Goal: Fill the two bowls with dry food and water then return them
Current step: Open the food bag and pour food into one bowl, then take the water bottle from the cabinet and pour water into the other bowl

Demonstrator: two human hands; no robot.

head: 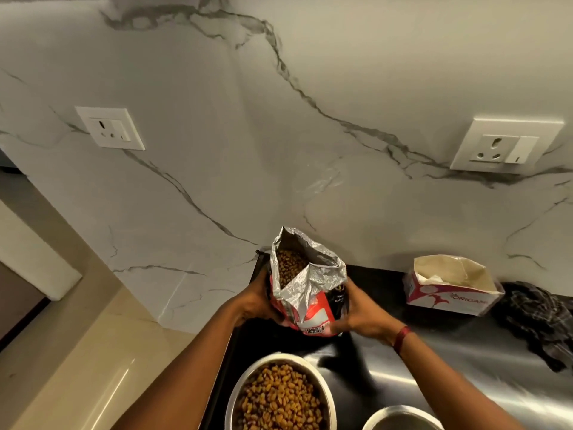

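Kibble bowl (pixel 279 357) full, 6 o'clock on desk (pixel 449 361); second bowl (pixel 403 409) at 5, contents unclear. Farther, 12 o'clock: open food bag (pixel 319 268) upright, left hand (pixel 254 301) and right hand (pixel 361 315) fingers clamped on its sides. Tissue box (pixel 449 287) at 2.

A home kitchen: a white, grey-veined marble wall (pixel 217 135) backs a glossy dark bench (pixel 434 361), with a white socket plate (pixel 110 128) at left and another white socket plate (pixel 505 145) at right. On the bench lie an open cardboard tissue box (pixel 449 293), a dark checked cloth (pixel 533 321) and a round steel bowl of brown kibble (pixel 280 356).
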